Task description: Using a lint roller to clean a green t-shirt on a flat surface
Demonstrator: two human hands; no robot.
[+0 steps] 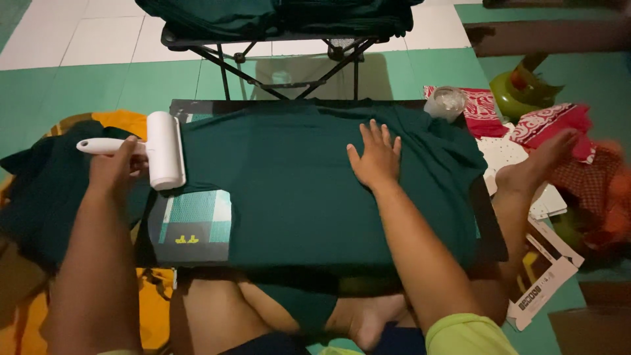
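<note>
1. Left hand (113, 169) clenched around the white handle of a lint roller (163, 150); roller head resting at the left edge of the shirt (296, 177), probably ready for rolling over the cloth.
2. Right hand (376, 156) released, lying flat with fingers spread on the shirt's middle, seemingly to keep the fabric stretched and steady.
3. Dark green shirt spread over a dark board (190, 233), across the crossed legs.
4. Near the far right corner, a clear cup (447, 102), touching the shirt's edge.
5. Beyond, a folding rack (289, 49) loaded with more dark green cloth.
6. At right, red patterned cloths (552, 125) and paper sheets (545, 269) on the green floor (98, 85).
</note>
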